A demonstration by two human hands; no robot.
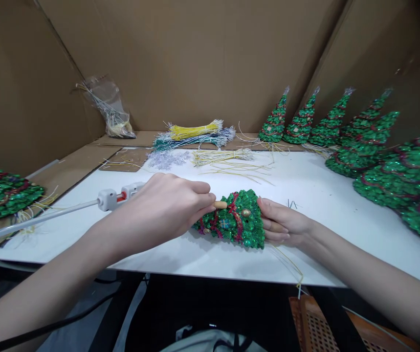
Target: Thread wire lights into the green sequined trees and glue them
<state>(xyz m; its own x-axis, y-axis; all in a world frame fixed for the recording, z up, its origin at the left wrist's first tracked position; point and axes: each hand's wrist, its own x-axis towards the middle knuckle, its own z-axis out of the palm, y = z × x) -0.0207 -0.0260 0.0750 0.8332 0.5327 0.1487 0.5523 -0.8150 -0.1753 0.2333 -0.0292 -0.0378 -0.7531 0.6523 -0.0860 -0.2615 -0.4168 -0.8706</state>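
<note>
Left hand (pixel 173 203) pinches small tan piece (pixel 220 205), possibly wooden, against green glitter tree (pixel 237 220) lying on white desk (pixel 327 195). Right hand (pixel 281 222) grips tree base.

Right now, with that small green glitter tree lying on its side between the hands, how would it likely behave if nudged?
The green glitter tree is cone-shaped, so it would probably roll in an arc. It looks light, and its sequin-like surface seems easy to shed or scuff.
</note>
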